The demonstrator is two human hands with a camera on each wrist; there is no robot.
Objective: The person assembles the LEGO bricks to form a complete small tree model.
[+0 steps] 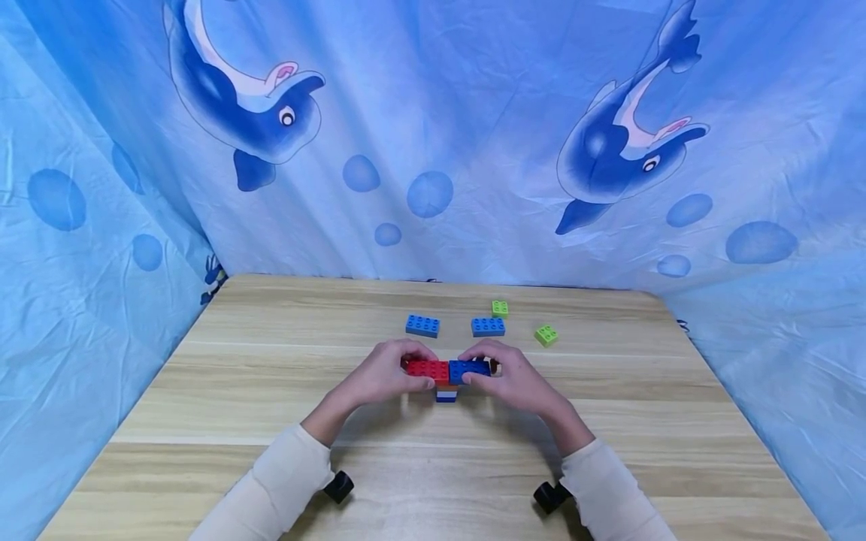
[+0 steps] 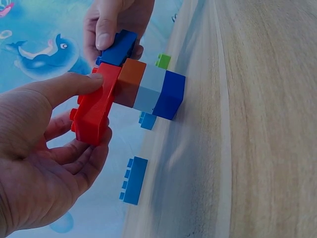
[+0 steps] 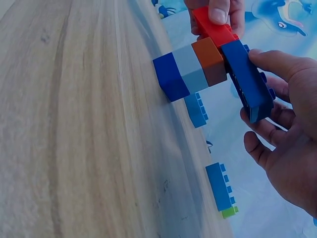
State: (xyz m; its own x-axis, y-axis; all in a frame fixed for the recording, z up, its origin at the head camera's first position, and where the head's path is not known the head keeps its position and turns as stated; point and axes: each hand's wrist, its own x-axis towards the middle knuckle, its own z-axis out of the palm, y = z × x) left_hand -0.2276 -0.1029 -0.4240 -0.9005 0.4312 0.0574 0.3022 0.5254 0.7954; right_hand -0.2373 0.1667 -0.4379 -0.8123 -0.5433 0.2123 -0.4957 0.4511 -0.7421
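— So where is the brick stack sitting?

— Near the middle of the wooden table, standing on its dark blue base with a grey-white and an orange brick above. On top lie a red brick to the left and a blue brick to the right, end to end.

— And the hands?

— The left hand pinches the red brick, thumb on the near side, fingers curled round the far side. The right hand grips the blue brick the same way.

— How would it handle?

— Light, hard plastic, I'd judge: stiff, smooth-sided, a bit slippery. The narrow column looks tippy under that wide top, so hold the long sides of the top bricks and press straight down.

— Anything else about?

— Two loose blue bricks and two small green ones lie farther back
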